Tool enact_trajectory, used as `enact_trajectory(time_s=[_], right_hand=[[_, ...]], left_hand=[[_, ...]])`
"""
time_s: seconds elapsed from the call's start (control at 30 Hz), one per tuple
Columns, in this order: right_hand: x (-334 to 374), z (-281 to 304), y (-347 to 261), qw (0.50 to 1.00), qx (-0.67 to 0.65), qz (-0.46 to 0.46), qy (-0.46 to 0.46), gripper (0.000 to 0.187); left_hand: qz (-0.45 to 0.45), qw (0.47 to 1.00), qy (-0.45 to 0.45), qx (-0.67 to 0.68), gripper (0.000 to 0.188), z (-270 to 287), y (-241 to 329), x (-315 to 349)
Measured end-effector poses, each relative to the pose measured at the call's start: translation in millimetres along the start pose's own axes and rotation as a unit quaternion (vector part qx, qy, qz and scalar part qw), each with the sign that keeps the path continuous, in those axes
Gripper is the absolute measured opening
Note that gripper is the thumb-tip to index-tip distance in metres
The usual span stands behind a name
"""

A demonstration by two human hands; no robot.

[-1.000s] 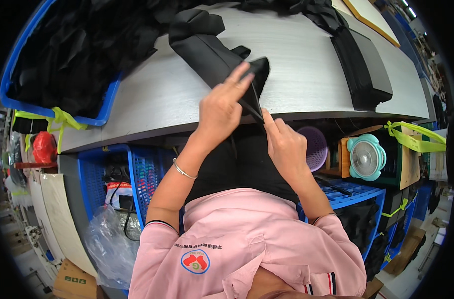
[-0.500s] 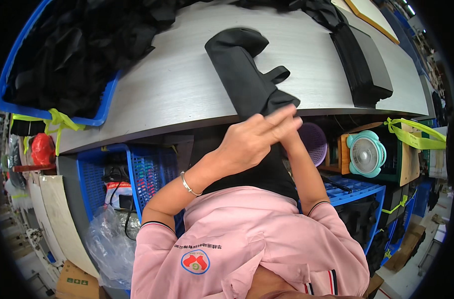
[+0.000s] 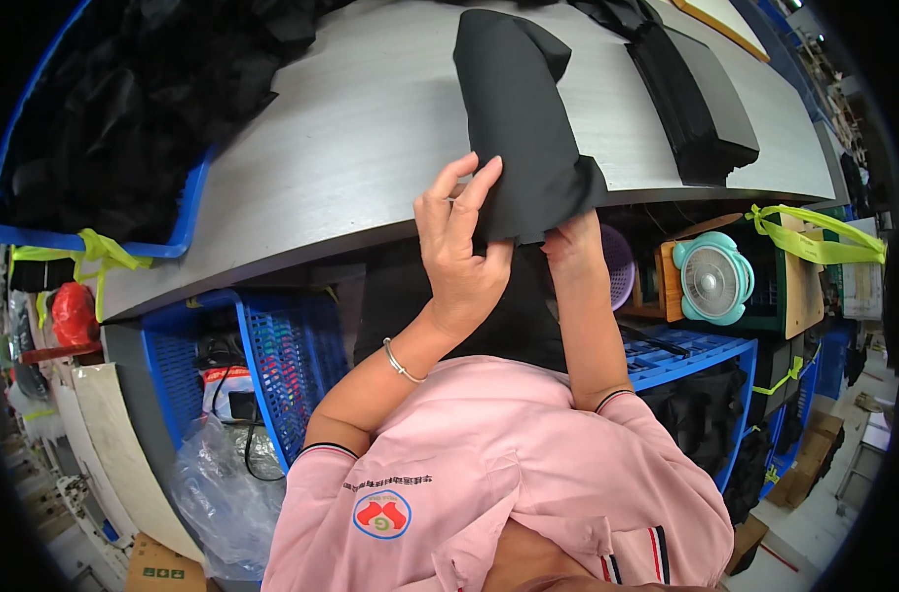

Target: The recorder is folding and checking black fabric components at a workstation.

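A long black fabric piece (image 3: 524, 138), shaped like a sleeve or pouch, stretches from the grey table toward me, its near end past the table edge. At its left side is my left hand (image 3: 459, 242), fingers spread apart; the index fingertip touches the fabric's left edge and the thumb lies at the near end. My right hand (image 3: 574, 242) reaches under or into the near right end. Its fingers are hidden by the cloth, so their grip does not show.
A blue crate (image 3: 188, 212) heaped with black fabric stands at the left of the table (image 3: 351, 128). To the right lies a stack of black pieces (image 3: 691, 109). Below the table edge are a blue basket (image 3: 292, 365), a purple basket (image 3: 619, 266) and a turquoise fan (image 3: 714, 279).
The black fabric piece has turned more upright and its small loop no longer shows. My left hand has moved left off my right hand to the fabric's left edge.
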State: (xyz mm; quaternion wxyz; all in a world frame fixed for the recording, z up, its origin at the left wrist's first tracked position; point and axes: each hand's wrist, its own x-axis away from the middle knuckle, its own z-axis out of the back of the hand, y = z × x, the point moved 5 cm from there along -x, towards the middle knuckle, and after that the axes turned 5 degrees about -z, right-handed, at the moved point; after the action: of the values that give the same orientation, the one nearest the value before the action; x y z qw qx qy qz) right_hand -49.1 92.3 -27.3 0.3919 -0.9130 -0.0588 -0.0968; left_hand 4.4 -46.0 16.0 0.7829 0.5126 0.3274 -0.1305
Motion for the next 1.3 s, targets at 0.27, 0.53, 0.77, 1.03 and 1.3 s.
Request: enact_trajectory(time_s=[0.27,0.53,0.77,1.03,1.3], right_hand=[[-3,6,9,0.999,-0.026,0.006,-0.045,0.04],[-6,17,16,0.997,-0.022,0.021,-0.078,0.037],[-10,16,23,0.995,-0.04,0.052,-0.078,0.033],[-17,1,22,0.96,0.23,0.158,0.001,0.035],[-8,-37,28,0.688,0.688,0.2,-0.112,0.022]], left_hand=[[-0.041,0.998,0.026,0.038,0.064,7,14,-4],[-0.055,0.997,0.016,0.053,0.064,8,18,-1],[-0.019,0.995,0.003,0.098,0.06,9,11,4],[0.148,0.986,0.012,0.078,0.04,22,-45,23],[0.419,0.857,0.078,0.29,0.038,12,-98,68]])
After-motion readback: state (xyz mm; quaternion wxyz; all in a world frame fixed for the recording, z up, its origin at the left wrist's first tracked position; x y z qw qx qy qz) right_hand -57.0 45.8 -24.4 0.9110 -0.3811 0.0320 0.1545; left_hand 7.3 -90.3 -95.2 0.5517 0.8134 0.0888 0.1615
